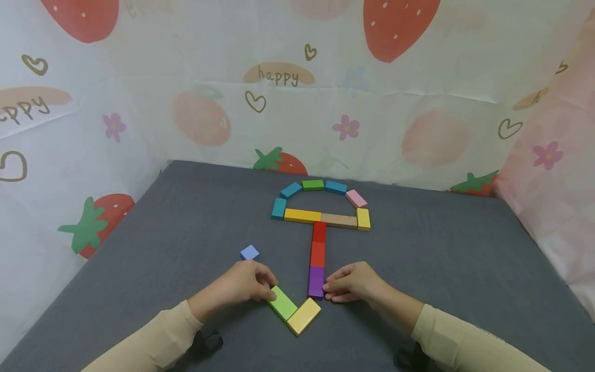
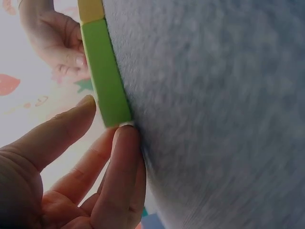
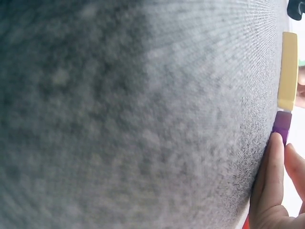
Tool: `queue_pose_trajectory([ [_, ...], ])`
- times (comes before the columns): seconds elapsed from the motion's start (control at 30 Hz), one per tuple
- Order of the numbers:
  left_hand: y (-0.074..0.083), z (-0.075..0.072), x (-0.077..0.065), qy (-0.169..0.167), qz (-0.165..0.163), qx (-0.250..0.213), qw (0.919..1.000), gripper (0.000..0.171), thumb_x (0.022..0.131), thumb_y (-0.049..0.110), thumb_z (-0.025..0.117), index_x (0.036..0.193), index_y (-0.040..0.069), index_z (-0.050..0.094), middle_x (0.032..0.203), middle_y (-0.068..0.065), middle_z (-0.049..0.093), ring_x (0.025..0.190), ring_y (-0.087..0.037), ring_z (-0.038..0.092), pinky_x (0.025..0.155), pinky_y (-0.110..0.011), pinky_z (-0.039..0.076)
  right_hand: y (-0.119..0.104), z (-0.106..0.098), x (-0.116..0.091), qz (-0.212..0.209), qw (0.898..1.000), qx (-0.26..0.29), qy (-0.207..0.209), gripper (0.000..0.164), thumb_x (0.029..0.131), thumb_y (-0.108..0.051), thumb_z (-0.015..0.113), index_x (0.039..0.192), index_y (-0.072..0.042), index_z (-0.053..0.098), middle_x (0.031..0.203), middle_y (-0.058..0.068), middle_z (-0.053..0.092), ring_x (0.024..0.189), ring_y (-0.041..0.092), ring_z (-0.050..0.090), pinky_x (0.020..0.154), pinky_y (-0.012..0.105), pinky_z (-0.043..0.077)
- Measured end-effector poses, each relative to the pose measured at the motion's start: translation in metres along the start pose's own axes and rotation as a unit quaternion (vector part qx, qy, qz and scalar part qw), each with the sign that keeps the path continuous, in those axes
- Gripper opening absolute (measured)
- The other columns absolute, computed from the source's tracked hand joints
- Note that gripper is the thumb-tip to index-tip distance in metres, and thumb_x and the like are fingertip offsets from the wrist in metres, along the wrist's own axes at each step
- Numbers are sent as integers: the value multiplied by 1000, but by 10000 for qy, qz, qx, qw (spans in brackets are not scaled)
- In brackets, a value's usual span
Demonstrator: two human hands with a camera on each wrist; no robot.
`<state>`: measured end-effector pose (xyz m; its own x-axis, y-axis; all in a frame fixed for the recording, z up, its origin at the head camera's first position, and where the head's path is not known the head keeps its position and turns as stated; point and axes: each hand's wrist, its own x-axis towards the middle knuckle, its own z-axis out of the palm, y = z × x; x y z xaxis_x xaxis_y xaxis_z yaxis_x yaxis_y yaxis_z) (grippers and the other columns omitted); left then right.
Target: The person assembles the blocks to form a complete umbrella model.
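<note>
My left hand [image 1: 248, 281] is at the upper left end of a light green block [image 1: 283, 304]. In the left wrist view its fingertips [image 2: 127, 131] touch the end of that block, the thumb by its upper edge. A pale yellow block [image 1: 304, 316] meets the green one in a V. My right hand [image 1: 355, 283] has its fingertips against the right side of a purple block [image 1: 316, 283], fairly straight in the right wrist view. The purple block continues a column of red blocks [image 1: 318, 244] downward, just above the pale yellow block.
Above the column lie a yellow-orange block [image 1: 302, 215] and a brown block [image 1: 339, 221], under an arch of blue, green, pink and yellow blocks including a pink one [image 1: 356, 198]. A small light blue block [image 1: 250, 252] lies beyond my left hand. Grey cloth [image 1: 441, 253] covers the table.
</note>
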<state>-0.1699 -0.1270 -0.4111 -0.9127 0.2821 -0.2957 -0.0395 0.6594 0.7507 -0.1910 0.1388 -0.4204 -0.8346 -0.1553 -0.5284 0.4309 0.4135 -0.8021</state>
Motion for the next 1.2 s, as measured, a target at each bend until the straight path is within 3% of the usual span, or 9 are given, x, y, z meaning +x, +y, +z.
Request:
queue_pose_trajectory([
  [0.07, -1, -7, 0, 196, 136, -34, 9997, 17, 79, 11, 81, 95, 8, 76, 76, 1, 66, 66, -11, 56, 59, -24, 47, 0, 0, 0, -3, 10000, 14, -24, 18, 83, -10, 78, 99, -1, 76, 81, 11, 76, 68, 15, 74, 64, 28, 61],
  [0.17, -1, -23, 3, 755, 309, 16, 9967, 18, 83, 13, 78, 99, 6, 75, 82, -2, 68, 70, -13, 58, 60, -26, 48, -1, 0, 0, -16, 10000, 21, -63, 18, 84, -10, 78, 99, 0, 76, 81, 10, 76, 68, 14, 74, 64, 28, 61],
  [0.27, -3, -43, 8, 1245, 299, 173, 9916, 23, 86, 15, 75, 105, 3, 73, 91, -8, 69, 78, -17, 61, 64, -28, 50, -1, -1, 0, -23, 10000, -3, -63, 20, 84, -11, 78, 100, 0, 76, 81, 10, 76, 68, 14, 74, 64, 28, 61],
  [0.33, -5, -53, 13, 1338, 232, 311, 9903, 27, 87, 16, 75, 109, 1, 71, 99, -11, 70, 86, -21, 64, 68, -30, 52, -1, -1, 0, -25, 10000, -8, -45, 20, 84, -11, 78, 100, 0, 76, 81, 10, 76, 68, 14, 74, 64, 27, 61],
  [0.47, -12, -64, 24, 1236, 61, 529, 9909, 32, 87, 17, 75, 113, -1, 69, 110, -15, 69, 96, -26, 64, 76, -34, 55, -1, -2, -1, -58, 10000, 16, -41, 19, 84, -10, 78, 100, 0, 76, 82, 10, 76, 68, 14, 74, 64, 28, 61],
  [0.63, -19, -67, 35, 985, -70, 647, 9930, 35, 86, 17, 77, 114, -2, 69, 111, -16, 69, 93, -23, 63, 76, -33, 55, 0, -1, -1, -66, 9999, 35, -72, 19, 84, -10, 78, 100, 0, 76, 82, 11, 76, 69, 14, 74, 64, 28, 61],
  [0.8, -22, -66, 40, 792, -82, 428, 9959, 33, 85, 13, 77, 113, -3, 69, 109, -16, 70, 85, -18, 63, 75, -30, 57, 2, -1, 0, 18, 10000, 46, -20, 20, 84, -12, 79, 100, -1, 76, 82, 10, 76, 68, 15, 74, 64, 27, 60],
  [1.2, -26, -63, 44, 599, -317, 109, 9976, 27, 85, 6, 75, 111, -4, 71, 108, -17, 71, 84, -15, 66, 80, -34, 60, 1, -1, 1, 23, 10000, 45, -38, 19, 84, -12, 78, 100, -1, 76, 82, 10, 76, 68, 14, 74, 64, 28, 61],
])
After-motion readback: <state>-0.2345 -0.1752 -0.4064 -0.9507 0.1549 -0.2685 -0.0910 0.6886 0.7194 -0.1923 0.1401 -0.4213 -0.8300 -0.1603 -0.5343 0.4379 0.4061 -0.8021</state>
